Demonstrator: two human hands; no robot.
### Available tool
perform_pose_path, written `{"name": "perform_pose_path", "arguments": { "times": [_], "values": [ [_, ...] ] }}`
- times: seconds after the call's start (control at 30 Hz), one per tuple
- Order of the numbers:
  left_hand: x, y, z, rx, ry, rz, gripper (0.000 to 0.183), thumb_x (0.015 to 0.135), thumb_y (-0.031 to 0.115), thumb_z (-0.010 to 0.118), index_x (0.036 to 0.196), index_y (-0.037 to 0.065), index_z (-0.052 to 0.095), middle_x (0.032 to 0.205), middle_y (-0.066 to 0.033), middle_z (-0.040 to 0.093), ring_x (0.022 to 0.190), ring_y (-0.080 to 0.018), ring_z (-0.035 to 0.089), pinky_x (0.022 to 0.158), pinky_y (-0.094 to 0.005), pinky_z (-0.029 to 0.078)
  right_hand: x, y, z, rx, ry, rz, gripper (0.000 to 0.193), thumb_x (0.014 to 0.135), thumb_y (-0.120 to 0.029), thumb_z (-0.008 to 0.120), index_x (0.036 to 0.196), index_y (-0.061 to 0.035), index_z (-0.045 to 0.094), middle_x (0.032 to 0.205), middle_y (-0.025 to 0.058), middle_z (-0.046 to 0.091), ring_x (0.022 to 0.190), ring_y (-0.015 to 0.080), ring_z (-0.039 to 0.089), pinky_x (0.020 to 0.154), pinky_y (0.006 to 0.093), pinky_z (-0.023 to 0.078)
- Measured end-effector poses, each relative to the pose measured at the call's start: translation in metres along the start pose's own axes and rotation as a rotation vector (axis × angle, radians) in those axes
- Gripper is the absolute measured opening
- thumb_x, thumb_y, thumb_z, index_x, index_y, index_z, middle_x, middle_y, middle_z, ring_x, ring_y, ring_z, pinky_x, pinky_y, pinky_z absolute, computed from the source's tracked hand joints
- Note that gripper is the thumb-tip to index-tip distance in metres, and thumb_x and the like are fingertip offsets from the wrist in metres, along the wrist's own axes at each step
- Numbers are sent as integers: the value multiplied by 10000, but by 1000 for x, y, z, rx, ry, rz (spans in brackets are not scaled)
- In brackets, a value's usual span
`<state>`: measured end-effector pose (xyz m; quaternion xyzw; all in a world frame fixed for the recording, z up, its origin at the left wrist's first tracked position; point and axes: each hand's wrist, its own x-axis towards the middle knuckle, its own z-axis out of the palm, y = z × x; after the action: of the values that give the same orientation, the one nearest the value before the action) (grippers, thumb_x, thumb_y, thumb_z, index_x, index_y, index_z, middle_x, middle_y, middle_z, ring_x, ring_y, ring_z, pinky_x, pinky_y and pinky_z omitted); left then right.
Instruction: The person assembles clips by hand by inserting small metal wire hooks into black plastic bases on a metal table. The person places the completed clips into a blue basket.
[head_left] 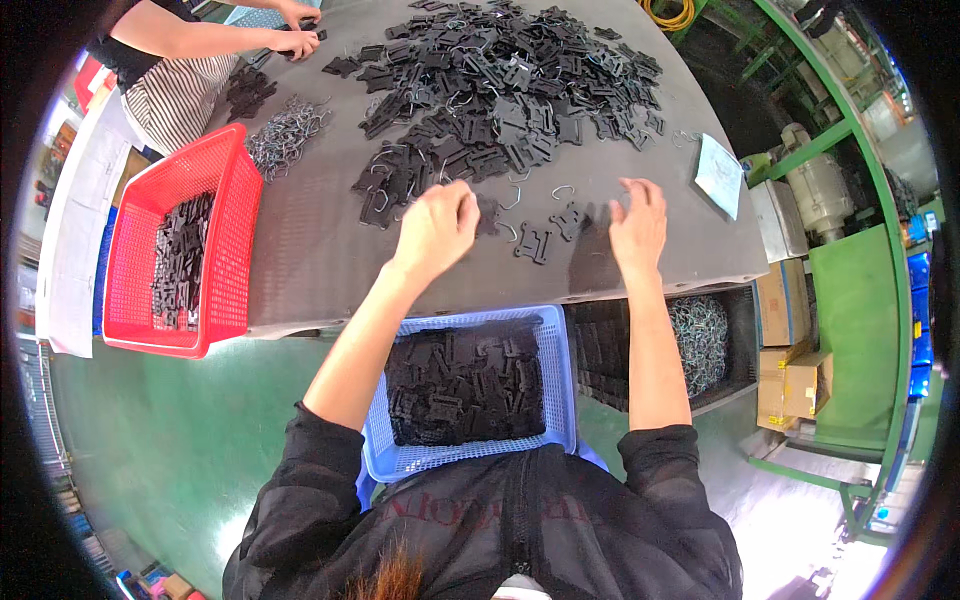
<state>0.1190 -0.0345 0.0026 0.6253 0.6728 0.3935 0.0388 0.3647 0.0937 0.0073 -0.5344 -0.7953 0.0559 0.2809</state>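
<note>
My left hand (437, 232) is closed, its fingers curled above the near edge of a large pile of black plastic clips (500, 100). What it holds, if anything, is hidden. Over the tabletop to the right, my right hand (640, 228) has thumb and fingers apart, with nothing visible between them. Between the hands lie a loose black clip (532, 243), another black clip (568, 222) and a bent wire hook (563, 191). Close to my body, a blue plastic basket (555, 350) holds many black clips.
A red basket (228, 270) with black parts stands left of the grey table (310, 250). Beyond it are a heap of wire hooks (290, 135) and another person's hands (297, 40). Right are a pale blue sheet (718, 175), a dark crate of hooks (700, 340) and cardboard boxes (795, 385).
</note>
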Motion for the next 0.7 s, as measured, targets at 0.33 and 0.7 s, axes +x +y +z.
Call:
{"name": "perform_pose_path", "arguments": {
  "times": [0.33, 0.7],
  "values": [
    [-71, 18, -14, 68, -215, 177, 170, 871, 90, 511, 979, -35, 548, 1188, -198, 573, 1163, -354, 516, 981, -458, 424, -85, -28, 31, 82, -127, -218, 343, 907, -268, 552, 1223, -134, 560, 1386, 110, 433, 1309, 315, 372, 1071, 543, 266],
    [-94, 41, -67, 20, -319, 2, 146, 796, 108, 654, 889, 9, 600, 887, -138, 648, 812, -326, 607, 735, -408, 494, -142, -79, -14, 374, -288, -448, 305, 777, -216, 698, 1056, -121, 620, 1125, 80, 609, 1036, 267, 577, 910, 449, 435]
  ]
}}
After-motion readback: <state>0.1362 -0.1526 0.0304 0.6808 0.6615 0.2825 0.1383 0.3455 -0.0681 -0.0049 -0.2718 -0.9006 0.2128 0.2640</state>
